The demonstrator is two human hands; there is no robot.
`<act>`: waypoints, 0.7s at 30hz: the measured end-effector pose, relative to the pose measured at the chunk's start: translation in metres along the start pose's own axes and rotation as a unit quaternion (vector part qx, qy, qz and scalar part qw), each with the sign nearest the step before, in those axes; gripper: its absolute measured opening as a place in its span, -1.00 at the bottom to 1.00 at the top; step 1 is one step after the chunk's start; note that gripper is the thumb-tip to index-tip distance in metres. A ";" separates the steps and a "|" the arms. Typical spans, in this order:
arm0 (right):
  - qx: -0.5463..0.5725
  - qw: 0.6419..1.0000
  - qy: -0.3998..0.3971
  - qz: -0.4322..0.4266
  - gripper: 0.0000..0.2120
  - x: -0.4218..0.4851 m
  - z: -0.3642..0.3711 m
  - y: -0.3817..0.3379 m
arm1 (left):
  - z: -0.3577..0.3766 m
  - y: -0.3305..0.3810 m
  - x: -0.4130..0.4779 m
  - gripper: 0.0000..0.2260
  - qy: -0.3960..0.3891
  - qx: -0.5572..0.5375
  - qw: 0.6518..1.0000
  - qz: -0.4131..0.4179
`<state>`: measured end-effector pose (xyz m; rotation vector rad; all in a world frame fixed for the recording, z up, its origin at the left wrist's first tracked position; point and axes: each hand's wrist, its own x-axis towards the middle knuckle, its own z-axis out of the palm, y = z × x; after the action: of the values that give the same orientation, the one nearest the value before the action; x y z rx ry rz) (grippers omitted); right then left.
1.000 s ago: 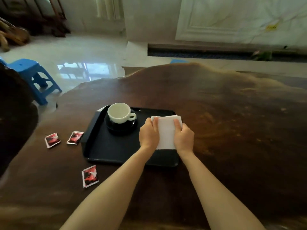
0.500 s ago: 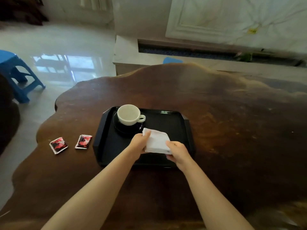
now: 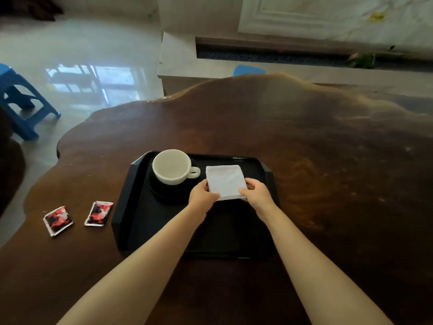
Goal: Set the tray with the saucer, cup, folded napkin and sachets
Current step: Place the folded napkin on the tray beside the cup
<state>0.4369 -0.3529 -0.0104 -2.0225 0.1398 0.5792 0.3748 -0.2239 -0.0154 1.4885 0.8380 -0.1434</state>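
This looks like the living room of a home: a broad slab table [image 3: 304,137] of dark, polished wood with a wavy natural edge fills the centre and right of the frame. At the upper left a glossy pale floor [image 3: 70,43] mirrors a window, with a blue plastic stool [image 3: 21,109] at the left edge. Across the top right runs a marble-veined wall panel [image 3: 328,15] above a long low recess [image 3: 269,55], possibly a built-in fireplace or shelf.

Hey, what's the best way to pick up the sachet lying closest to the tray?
Pinch the sachet by its near short edge, coming from above and the left. It lies flat on the table, and the tray wall crowds its right side.
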 end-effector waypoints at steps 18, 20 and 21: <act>-0.211 0.951 0.141 -0.175 -0.52 0.022 0.015 0.051 | 0.038 -0.029 0.020 -0.52 0.136 0.230 0.953 0.140; -0.219 0.950 0.133 -0.177 -0.53 0.022 0.013 0.050 | 0.038 -0.027 0.019 -0.52 0.133 0.248 0.949 0.141; -0.223 0.950 0.126 -0.177 -0.53 0.022 0.012 0.049 | 0.039 -0.025 0.019 -0.53 0.131 0.255 0.948 0.138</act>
<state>0.4356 -0.3644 -0.0643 -2.4809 -0.2201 0.1238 0.3892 -0.2547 -0.0517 2.1340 0.8281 0.0555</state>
